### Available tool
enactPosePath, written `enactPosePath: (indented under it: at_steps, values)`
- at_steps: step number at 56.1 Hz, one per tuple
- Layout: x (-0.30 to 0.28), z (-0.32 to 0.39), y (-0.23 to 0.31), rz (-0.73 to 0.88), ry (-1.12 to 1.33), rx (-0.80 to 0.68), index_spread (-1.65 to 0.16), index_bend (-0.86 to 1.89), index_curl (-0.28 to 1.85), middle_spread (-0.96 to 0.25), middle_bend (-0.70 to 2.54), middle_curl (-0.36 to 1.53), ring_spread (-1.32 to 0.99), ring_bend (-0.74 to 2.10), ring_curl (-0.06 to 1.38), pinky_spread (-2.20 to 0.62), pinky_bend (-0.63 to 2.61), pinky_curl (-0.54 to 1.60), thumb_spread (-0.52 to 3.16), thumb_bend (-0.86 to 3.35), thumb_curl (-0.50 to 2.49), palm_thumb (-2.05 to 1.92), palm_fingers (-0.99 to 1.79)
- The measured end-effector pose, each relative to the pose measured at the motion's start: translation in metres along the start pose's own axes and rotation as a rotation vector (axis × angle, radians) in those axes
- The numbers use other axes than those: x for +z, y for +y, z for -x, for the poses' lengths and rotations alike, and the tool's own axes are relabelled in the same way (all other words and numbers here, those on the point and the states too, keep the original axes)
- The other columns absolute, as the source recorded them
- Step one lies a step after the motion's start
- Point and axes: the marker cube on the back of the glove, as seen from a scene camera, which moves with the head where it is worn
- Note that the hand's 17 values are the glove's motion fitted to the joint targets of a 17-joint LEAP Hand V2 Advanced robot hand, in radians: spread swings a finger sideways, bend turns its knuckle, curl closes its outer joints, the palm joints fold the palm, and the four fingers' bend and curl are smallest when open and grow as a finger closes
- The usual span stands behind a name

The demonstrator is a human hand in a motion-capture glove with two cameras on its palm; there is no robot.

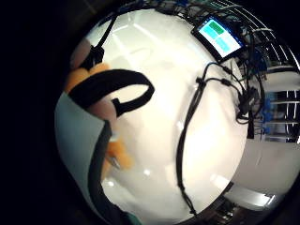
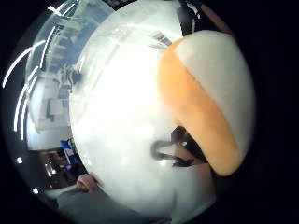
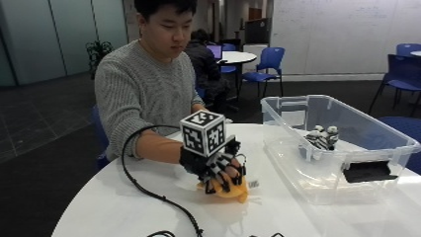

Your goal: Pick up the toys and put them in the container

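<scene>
Judging by its plush look, I take the orange and white toy [image 3: 228,190] on the near table [image 3: 118,207] to be light, soft and squashy, best taken round its body. My gloved right hand [image 3: 214,168] curls its fingers over it. The clear container [image 3: 388,136] sits to the right, holding a striped toy [image 3: 320,138].

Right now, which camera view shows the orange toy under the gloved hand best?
The right thumb side palm view: the orange toy fills much of it, orange and whitish. The outside view shows only its edge under the right hand on the table. The little finger side view shows small orange patches.
</scene>
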Motion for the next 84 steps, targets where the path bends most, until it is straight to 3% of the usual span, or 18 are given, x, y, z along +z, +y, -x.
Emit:
enactPosePath:
  at_steps: [9, 19, 27, 38, 46, 58, 74, 84]
  values:
    - [-0.096, 0.016, -0.017, -0.075, -0.158, -0.067, -0.38, 0.15, 0.29, -0.23, 0.40, 0.44, -0.37, 0.93, 0.44, -0.37, 1.28, 0.37, 1.36, 0.19, 0.55, 0.51, 0.54]
    - [-0.225, 0.040, -0.046, -0.224, -0.134, -0.109, -0.39, 0.15, 0.29, -0.25, 0.39, 0.48, -0.39, 0.92, 0.45, -0.38, 1.28, 0.38, 1.27, 0.15, 0.62, 0.53, 0.56]
    - [-0.265, 0.051, -0.061, -0.243, -0.113, -0.101, -0.40, 0.14, 0.29, -0.25, 0.38, 0.50, -0.39, 0.92, 0.46, -0.38, 1.29, 0.38, 1.24, 0.13, 0.67, 0.52, 0.56]
    - [-0.241, 0.084, -0.083, -0.179, -0.115, -0.140, -0.40, 0.13, 0.28, -0.25, 0.36, 0.53, -0.39, 0.93, 0.47, -0.38, 1.31, 0.39, 1.26, 0.11, 0.71, 0.50, 0.56]
    - [-0.218, 0.155, -0.121, -0.138, -0.227, -0.178, -0.40, 0.13, 0.27, -0.24, 0.37, 0.56, -0.38, 0.89, 0.47, -0.37, 1.30, 0.39, 1.31, 0.10, 0.72, 0.45, 0.52]
    - [-0.154, 0.255, -0.183, -0.064, -0.117, -0.154, -0.39, 0.14, 0.27, -0.23, 0.33, 0.57, -0.36, 0.84, 0.45, -0.33, 1.32, 0.38, 1.40, 0.07, 0.72, 0.36, 0.44]
    - [-0.104, 0.275, -0.203, 0.029, -0.037, -0.144, -0.37, 0.14, 0.27, -0.22, 0.32, 0.60, -0.36, 0.81, 0.46, -0.32, 1.32, 0.37, 1.47, 0.05, 0.69, 0.30, 0.39]
    - [-0.081, 0.265, -0.200, 0.262, -0.010, -0.082, -0.35, 0.14, 0.29, -0.15, 0.05, 0.48, -0.21, 0.58, 0.41, -0.13, 1.45, 0.40, 1.37, -0.07, 0.54, 0.06, -0.22]
